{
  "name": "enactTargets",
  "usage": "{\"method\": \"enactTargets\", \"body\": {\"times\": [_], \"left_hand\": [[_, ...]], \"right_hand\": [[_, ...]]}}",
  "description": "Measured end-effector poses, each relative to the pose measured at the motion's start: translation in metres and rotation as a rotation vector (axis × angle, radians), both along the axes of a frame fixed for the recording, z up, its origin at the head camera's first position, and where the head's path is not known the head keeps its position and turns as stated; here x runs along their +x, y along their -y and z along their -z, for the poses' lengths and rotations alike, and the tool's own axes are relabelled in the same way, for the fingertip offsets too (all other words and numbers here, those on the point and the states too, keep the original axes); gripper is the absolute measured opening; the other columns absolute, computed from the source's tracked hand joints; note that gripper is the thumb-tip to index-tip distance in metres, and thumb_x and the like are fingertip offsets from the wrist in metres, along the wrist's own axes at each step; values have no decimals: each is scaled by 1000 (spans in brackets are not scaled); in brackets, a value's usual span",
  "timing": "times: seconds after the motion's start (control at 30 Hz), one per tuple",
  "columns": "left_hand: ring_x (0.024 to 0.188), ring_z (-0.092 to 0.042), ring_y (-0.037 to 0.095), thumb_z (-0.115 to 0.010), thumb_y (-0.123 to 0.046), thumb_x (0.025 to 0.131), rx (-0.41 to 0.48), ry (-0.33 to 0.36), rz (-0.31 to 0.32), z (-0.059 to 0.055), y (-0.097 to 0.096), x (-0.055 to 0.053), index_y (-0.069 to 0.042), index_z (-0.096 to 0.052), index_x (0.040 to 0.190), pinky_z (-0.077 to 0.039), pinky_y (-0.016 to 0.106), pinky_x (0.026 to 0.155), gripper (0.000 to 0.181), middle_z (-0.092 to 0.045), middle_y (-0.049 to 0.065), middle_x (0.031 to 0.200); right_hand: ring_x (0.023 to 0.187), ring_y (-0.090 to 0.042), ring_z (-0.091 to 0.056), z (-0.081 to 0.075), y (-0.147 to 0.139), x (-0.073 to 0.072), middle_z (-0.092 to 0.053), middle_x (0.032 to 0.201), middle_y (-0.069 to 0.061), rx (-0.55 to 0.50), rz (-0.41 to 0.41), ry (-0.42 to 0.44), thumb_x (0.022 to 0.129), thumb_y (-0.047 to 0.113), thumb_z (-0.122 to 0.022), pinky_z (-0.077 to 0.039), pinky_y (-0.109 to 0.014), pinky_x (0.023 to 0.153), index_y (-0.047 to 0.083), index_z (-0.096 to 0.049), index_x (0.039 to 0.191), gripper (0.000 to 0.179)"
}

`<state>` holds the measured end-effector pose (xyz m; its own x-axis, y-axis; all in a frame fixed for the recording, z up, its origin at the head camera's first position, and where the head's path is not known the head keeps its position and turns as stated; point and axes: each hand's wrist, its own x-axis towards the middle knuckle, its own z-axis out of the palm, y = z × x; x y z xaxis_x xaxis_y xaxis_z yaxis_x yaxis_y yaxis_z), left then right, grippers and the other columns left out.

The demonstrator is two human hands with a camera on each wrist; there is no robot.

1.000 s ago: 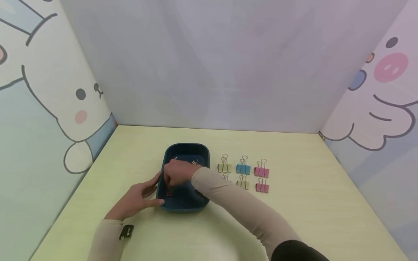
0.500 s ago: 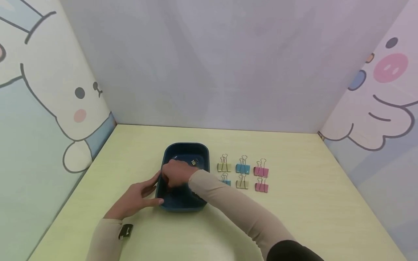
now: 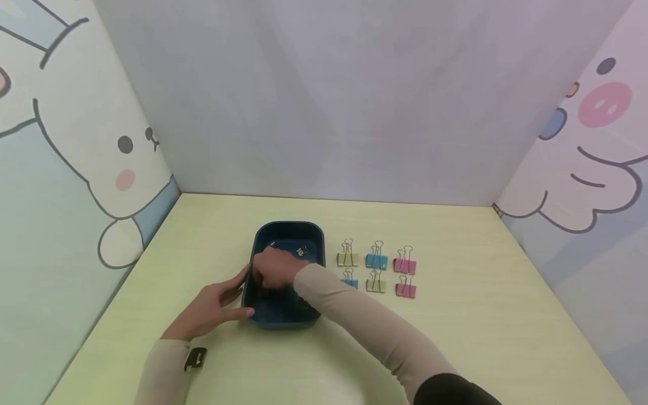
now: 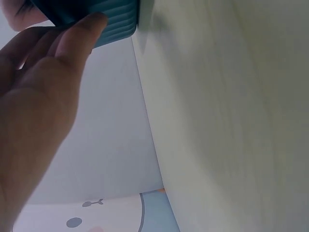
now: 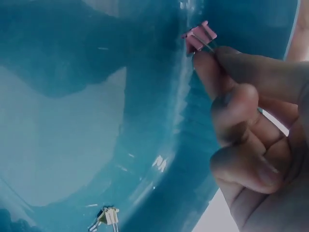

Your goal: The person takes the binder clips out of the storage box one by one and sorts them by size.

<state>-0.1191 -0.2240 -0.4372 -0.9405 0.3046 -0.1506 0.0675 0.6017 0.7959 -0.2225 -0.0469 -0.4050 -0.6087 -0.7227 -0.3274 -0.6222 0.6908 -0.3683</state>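
My right hand (image 3: 277, 269) reaches down inside the dark blue plastic bin (image 3: 283, 325). In the right wrist view, thumb and forefinger of that hand (image 5: 256, 111) pinch the wire handles of a small pink binder clip (image 5: 199, 36), close by the bin's wall; the other fingers are curled. From the head view this clip is hidden under the hand. My left hand (image 3: 207, 309) rests against the bin's left side, fingers and thumb spread along the rim. A yellow binder clip (image 5: 110, 216) lies loose on the bin floor, also visible in the head view.
Right of the bin, binder clips lie in two rows: a yellow one (image 3: 347, 259), a blue one (image 3: 377, 261) and a pink one (image 3: 405, 266) behind; a blue one (image 3: 351, 284), a yellow one (image 3: 376, 286) and a pink one (image 3: 406, 290) in front. Walls border the table.
The right hand has shifted slightly left in the bin, and the pink clip seen below it earlier is now covered in the head view. The left hand stays at the bin.
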Motion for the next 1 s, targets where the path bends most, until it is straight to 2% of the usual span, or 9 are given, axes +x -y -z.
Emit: {"method": "enactTargets", "body": {"times": [0.2, 0.5, 0.73, 0.87, 1.0], "left_hand": [[144, -44, 36, -77, -43, 86, 24, -1, 1, 2, 0, 1, -22, -25, 160, -47, 43, 112, 93, -32, 17, 163], [142, -46, 37, -77, -46, 85, 8, 7, -8, -1, 0, 2, -27, -25, 160, -49, 42, 111, 93, -34, 18, 162], [143, -46, 37, -76, -48, 85, 0, 6, -3, -1, -1, 3, -26, -23, 160, -49, 42, 112, 94, -29, 16, 164], [143, -46, 37, -76, -48, 86, -13, 6, -14, -1, 1, 4, -27, -23, 161, -49, 45, 112, 94, -30, 15, 164], [142, -48, 36, -76, -49, 85, -21, -13, -13, 0, 1, 3, -27, -24, 160, -49, 46, 111, 94, -31, 15, 163]], "right_hand": [[67, -2, -65, -12, -7, 0, -73, 74, 13, -58, -39, 14, 90, 9, -74, -55, -11, 62, 22, -81, 82, 18], [72, 5, -67, -38, -24, 5, -77, 81, 9, -195, -86, 25, 94, 4, -68, -57, -9, 72, 14, -82, 91, 17], [74, 5, -68, -55, -46, 6, -79, 87, 6, -295, -147, -37, 97, 10, -66, -56, -8, 70, 14, -81, 99, 15], [78, 2, -70, -61, -59, 5, -80, 92, 3, -325, -170, -61, 97, 12, -67, -55, -9, 70, 14, -81, 102, 15], [80, 0, -70, -62, -74, 6, -80, 94, 2, -345, -149, -61, 96, 14, -68, -56, -10, 70, 14, -81, 101, 14]]}}
